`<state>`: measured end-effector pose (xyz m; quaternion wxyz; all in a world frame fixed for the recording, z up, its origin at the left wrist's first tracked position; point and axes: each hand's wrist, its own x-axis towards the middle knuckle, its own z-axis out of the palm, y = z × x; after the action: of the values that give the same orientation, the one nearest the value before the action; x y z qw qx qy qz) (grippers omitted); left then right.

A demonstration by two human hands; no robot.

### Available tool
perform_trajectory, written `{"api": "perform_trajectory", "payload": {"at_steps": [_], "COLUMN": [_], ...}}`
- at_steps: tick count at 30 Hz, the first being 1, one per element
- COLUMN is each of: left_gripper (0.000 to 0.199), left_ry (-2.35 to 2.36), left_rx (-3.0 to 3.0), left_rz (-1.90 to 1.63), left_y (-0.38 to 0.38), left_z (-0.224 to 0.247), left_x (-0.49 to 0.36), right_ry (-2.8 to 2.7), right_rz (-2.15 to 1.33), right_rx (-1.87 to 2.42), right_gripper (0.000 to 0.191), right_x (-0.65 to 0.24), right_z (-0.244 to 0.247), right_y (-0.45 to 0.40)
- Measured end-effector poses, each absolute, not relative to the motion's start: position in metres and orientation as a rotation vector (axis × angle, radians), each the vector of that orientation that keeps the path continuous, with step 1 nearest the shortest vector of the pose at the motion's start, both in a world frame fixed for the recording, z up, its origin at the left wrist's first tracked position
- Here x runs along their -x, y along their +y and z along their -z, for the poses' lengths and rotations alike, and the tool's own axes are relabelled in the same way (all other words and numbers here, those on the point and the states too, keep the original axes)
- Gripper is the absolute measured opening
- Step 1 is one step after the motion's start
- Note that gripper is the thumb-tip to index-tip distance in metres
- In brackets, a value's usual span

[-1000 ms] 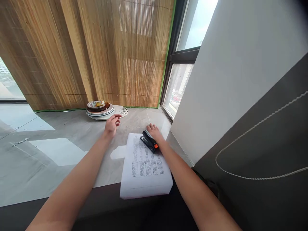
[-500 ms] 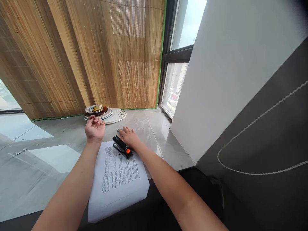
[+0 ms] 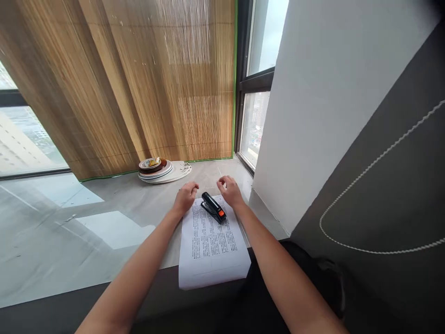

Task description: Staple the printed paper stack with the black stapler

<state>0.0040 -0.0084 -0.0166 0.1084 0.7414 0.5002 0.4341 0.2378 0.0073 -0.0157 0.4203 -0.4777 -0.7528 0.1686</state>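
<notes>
A black stapler (image 3: 213, 208) with an orange button lies at a slant on a printed sheet of paper (image 3: 205, 269), whose near end bends down over the counter's edge. To the left of the stapler is my left hand (image 3: 185, 198), its fingers curled together close to the paper's far left corner. My right hand (image 3: 230, 190) is just beyond the stapler on the right, thumb and fingers drawn into a pinch. Whatever either hand may hold is too small or hidden to make out. Neither hand touches the stapler.
Stacked plates (image 3: 155, 171) stand at the back by a bamboo blind (image 3: 167, 93). A white wall (image 3: 306, 102) bounds the grey marble counter (image 3: 139, 204) on the right, beside a window (image 3: 255, 120). A white beaded cord (image 3: 333, 232) hangs at far right.
My left hand has come down from near the plates to beside the stapler. My right hand has lifted off the counter and curled its fingers. The small dark piece near it no longer shows.
</notes>
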Motion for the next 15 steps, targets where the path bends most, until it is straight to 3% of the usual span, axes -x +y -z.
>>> {"api": "perform_trajectory", "payload": {"at_steps": [4,7,9,12,15], "left_gripper": [0.026,0.027,0.031,0.049,0.060], "left_ry": [1.530,1.466,1.502,1.572,1.658], "left_rx": [-2.379,-2.443,-2.404,-2.401,-2.358], "left_rz": [-1.133,-0.988,-0.888,-0.757,-0.727], "left_y": [-0.027,-0.051,-0.071,-0.093,-0.100], "left_z": [0.016,0.023,0.032,0.045,0.050], "left_x": [-0.007,0.006,0.017,0.030,0.034], "right_ry": [-2.053,-2.248,-2.304,-2.275,-2.215], "right_rz": [-0.706,-0.726,-0.631,-0.537,-0.550], "right_rx": [1.097,1.064,1.069,1.086,0.979], "right_gripper": [0.045,0.058,0.053,0.030,0.030], "right_x": [-0.253,-0.248,-0.239,-0.227,-0.223], "right_z": [0.005,0.005,0.007,0.009,0.011], "right_y": [-0.023,-0.044,-0.052,-0.056,-0.058]}}
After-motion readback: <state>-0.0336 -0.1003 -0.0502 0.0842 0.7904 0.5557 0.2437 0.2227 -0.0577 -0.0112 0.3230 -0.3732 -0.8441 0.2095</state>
